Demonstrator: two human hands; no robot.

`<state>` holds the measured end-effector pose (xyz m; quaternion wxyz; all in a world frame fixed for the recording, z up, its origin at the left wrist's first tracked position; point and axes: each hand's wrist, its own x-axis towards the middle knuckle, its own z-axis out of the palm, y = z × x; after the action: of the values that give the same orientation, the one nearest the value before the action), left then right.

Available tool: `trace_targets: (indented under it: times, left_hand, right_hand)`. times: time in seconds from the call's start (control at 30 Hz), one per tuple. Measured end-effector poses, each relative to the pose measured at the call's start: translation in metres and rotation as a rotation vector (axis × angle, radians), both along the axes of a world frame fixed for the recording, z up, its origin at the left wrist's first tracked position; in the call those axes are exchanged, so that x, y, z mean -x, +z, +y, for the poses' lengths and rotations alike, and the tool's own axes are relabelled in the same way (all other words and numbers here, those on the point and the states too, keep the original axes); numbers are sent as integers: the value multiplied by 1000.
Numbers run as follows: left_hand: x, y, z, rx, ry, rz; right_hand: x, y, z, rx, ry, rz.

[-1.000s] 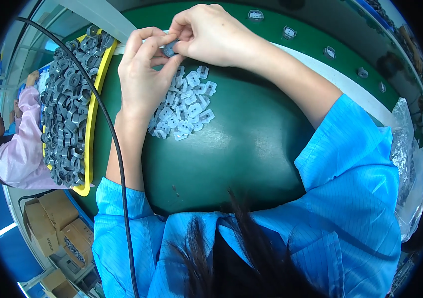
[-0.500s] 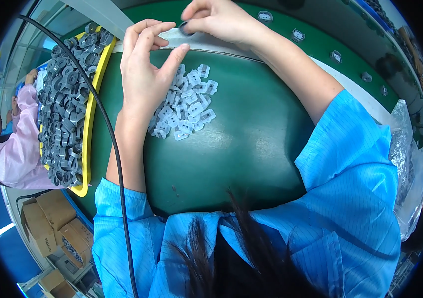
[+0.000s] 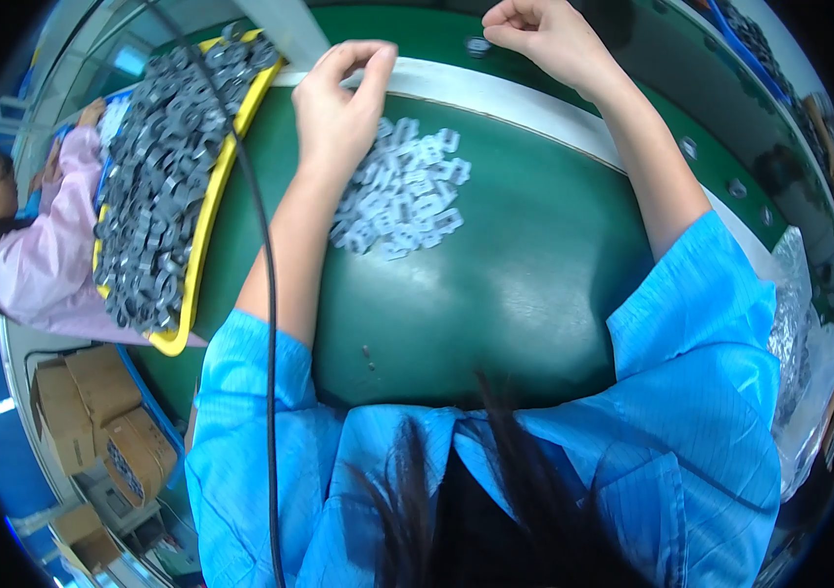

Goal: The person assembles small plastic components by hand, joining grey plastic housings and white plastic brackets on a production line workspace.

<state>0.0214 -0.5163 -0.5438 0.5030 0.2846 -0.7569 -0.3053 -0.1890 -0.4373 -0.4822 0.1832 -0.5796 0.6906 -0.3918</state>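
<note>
My left hand (image 3: 343, 103) is raised over the far left of the green work surface (image 3: 466, 323), thumb and fingertips brought together; anything between them is too small or hidden to tell. Beneath and beside it lies a heap of small pale translucent plastic pieces (image 3: 407, 196), each with holes. At the far edge my right hand (image 3: 549, 39) reaches over the green strip with fingers curled in a pinch; whether they hold anything cannot be made out. Just below its fingertips a small grey-and-white part (image 3: 477, 46) sits on the strip.
A yellow-rimmed tray (image 3: 203, 230) heaped with dark grey ring-shaped parts (image 3: 157, 196) stands left. A black cable (image 3: 258, 196) hangs across the view. Several small parts (image 3: 736, 186) lie along the strip. A person in pink (image 3: 49, 235) works beyond the tray. Clear plastic bags (image 3: 804, 363) lie right.
My hands have moved apart, the right one outward over the strip. The dark ring it pinched earlier no longer shows in its fingers. The view has shifted a little.
</note>
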Motion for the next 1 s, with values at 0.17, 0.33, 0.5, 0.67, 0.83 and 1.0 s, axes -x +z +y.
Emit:
trace_targets:
  times: [0.17, 0.33, 0.5, 0.67, 0.83, 1.0]
  left_hand:
    - [8, 19, 4, 10, -38, 221]
    - [-40, 41, 4, 591, 229, -462]
    - [-111, 56, -26, 487, 590, -748]
    - [-114, 45, -22, 439, 604, -868]
    - [-106, 33, -27, 601, 531, -772]
    - [-106, 41, -24, 672, 425, -682]
  right_hand:
    - [-44, -30, -19, 101, 239, -56]
    - [-59, -43, -8, 34, 291, -79]
    - [-56, -40, -7, 18, 286, -102]
    - [-55, -39, -6, 13, 295, -59]
    - [-51, -45, -14, 54, 284, -88]
    - [-37, -46, -18, 13, 300, -111]
